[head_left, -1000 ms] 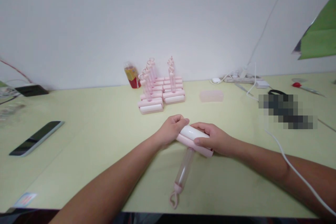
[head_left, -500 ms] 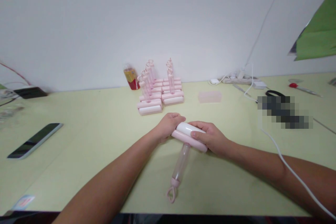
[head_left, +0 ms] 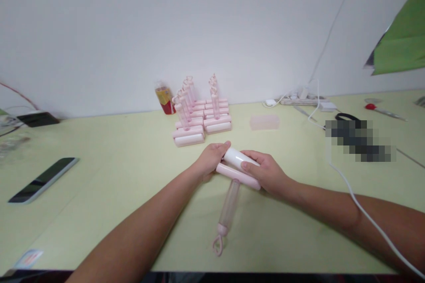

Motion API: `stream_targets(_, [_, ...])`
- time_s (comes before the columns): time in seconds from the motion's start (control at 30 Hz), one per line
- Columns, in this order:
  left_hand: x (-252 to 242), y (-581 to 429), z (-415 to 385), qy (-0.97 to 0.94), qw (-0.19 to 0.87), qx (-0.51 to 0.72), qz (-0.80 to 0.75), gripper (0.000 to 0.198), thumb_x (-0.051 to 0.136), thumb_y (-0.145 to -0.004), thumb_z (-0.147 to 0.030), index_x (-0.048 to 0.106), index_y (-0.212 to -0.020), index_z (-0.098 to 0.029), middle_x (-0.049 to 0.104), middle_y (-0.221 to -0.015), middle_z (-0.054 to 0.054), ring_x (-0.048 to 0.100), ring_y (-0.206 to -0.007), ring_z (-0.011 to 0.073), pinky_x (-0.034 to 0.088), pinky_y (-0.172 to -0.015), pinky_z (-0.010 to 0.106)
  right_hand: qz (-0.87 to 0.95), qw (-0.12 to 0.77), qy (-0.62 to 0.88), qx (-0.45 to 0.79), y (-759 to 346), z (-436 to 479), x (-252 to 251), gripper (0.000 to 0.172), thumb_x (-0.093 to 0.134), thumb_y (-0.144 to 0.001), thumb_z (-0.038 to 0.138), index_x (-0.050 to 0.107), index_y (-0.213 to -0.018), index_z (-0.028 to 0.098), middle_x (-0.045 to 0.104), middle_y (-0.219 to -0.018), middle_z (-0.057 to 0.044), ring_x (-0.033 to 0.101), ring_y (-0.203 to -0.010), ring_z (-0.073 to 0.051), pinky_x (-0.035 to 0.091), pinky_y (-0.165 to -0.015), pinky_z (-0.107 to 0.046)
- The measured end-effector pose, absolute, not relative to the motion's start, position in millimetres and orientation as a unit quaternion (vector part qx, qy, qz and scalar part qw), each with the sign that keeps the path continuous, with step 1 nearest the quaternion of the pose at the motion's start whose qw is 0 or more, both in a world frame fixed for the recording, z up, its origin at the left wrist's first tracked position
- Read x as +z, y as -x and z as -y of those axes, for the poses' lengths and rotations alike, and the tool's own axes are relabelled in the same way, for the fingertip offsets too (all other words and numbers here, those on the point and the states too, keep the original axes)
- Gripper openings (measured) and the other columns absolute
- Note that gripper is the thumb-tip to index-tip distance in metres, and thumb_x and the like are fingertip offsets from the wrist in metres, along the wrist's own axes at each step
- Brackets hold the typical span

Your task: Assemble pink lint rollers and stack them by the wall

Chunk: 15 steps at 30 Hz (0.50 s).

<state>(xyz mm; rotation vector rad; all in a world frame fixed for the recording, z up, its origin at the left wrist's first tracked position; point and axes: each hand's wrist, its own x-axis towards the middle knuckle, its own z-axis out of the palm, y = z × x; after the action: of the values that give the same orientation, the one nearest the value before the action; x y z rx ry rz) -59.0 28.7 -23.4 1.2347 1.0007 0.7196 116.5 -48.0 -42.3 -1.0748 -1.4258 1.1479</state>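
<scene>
The pink roller tool [head_left: 237, 176] is at the near middle of the smooth, pale green table [head_left: 133, 150]. Its white cylinder [head_left: 235, 158] is round and glossy; its handle [head_left: 229, 205] is a transparent tube, ending in a heart-shaped loop [head_left: 214, 246]. The left hand [head_left: 211, 159] and right hand [head_left: 268, 170] grasp opposite ends of the head, whose long axis slants from far left to near right. The handle points towards the person, slightly left.

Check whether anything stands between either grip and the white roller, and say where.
Nothing visible does. The left grip is at the left end of the roller, and the right grip directly holds its right end. The pink bar lies along the roller's near side, not between. Undersides are hidden.
</scene>
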Motion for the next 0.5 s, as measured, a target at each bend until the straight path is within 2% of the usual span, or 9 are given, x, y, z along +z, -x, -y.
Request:
stream_targets(0.17, [-29.8, 57.7, -28.8, -0.544, 0.633, 0.330, -0.441, 0.044, 0.062, -0.081, -0.058, 0.048, -0.067, -0.019, 0.038, -0.049, -0.006, 0.029, -0.038, 0.0063, 0.016, -0.040, 0.023, 0.575, 0.504, 0.466, 0.445, -114.2, 46.1, -42.6, 0.032, 0.063, -0.084, 0.035, 0.069, -0.109, 0.016, 0.069, -0.099, -0.005, 0.060, -0.089, -0.022, 0.045, -0.083, -0.033])
stream_targets(0.33, [-30.1, 54.8, -24.8, -0.534, 0.625, 0.355, -0.445, 0.044, 0.061, -0.083, -0.055, 0.042, -0.066, -0.020, 0.038, -0.051, -0.006, 0.032, -0.039, 0.0068, 0.022, -0.041, 0.022, 0.506, 0.528, 0.507, 0.456, -115.6, 41.7, -45.4, 0.045, 0.064, -0.082, 0.042, 0.058, -0.121, 0.018, 0.062, -0.085, -0.002, 0.052, -0.061, -0.014, 0.045, -0.057, -0.028])
stream_targets(0.4, [-31.6, 54.9, -24.3, -0.542, 0.614, 0.364, -0.443, 0.042, 0.061, -0.083, -0.055, 0.042, -0.068, -0.020, 0.040, -0.052, -0.006, 0.034, -0.041, 0.0071, 0.023, -0.041, 0.021, 0.504, 0.530, 0.514, 0.448, -119.0, 37.6, -47.7, 0.048, 0.065, -0.082, 0.044, 0.055, -0.122, 0.020, 0.061, -0.087, -0.001, 0.052, -0.060, -0.013, 0.045, -0.054, -0.027])
stream_targets(0.5, [-34.9, 57.6, -26.6, -0.580, 0.582, 0.361, -0.442, 0.040, 0.060, -0.084, -0.054, 0.045, -0.069, -0.020, 0.042, -0.053, -0.006, 0.035, -0.043, 0.0072, 0.024, -0.042, 0.020, 0.530, 0.532, 0.518, 0.408, -127.1, 29.5, -52.6, 0.046, 0.066, -0.081, 0.042, 0.055, -0.120, 0.020, 0.063, -0.092, -0.003, 0.055, -0.066, -0.015, 0.047, -0.058, -0.027])
